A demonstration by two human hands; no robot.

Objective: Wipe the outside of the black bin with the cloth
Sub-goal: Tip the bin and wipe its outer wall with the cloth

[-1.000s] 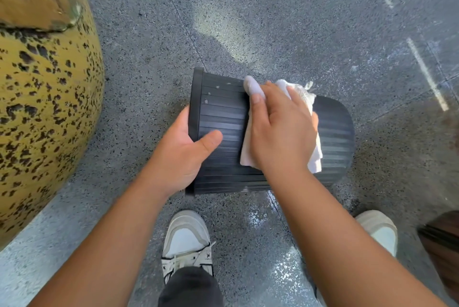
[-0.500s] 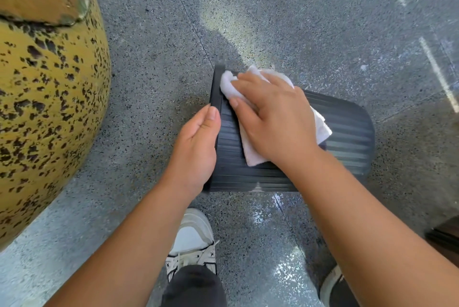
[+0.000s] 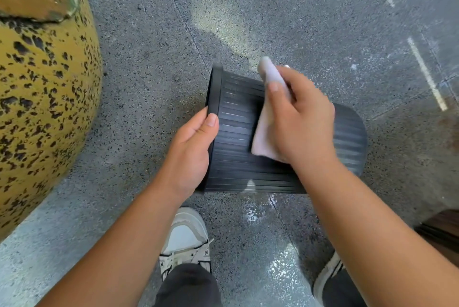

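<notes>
The left hand [image 3: 191,150] gripped the black bin [image 3: 236,137] at its rim; the right hand [image 3: 298,120] pressed the white cloth [image 3: 260,137] flat. Long strokes along the ribs would clean best.

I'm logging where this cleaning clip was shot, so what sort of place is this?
Probably an outdoor or semi-open paved area: a speckled terrazzo-like floor with sun patches, a big weathered yellow pot, and a black bin being wiped.
</notes>
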